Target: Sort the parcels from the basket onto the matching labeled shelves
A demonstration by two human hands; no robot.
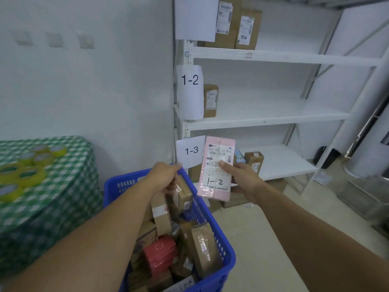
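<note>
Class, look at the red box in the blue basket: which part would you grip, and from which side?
Probably from above. The red box lies on the pile in the blue basket with a broad face up, brown parcels crowding its sides. Pinch across its short width near the middle.

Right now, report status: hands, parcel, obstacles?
Right hand holds pink parcel, marked 1-2. Left hand grips brown parcel at basket. Shelf 1-2 mostly free, nothing in the way.

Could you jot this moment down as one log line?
right grip: holds pink parcel marked 1-2 | left grip: grips brown parcel in blue basket | next: likely shelf 1-2
</note>
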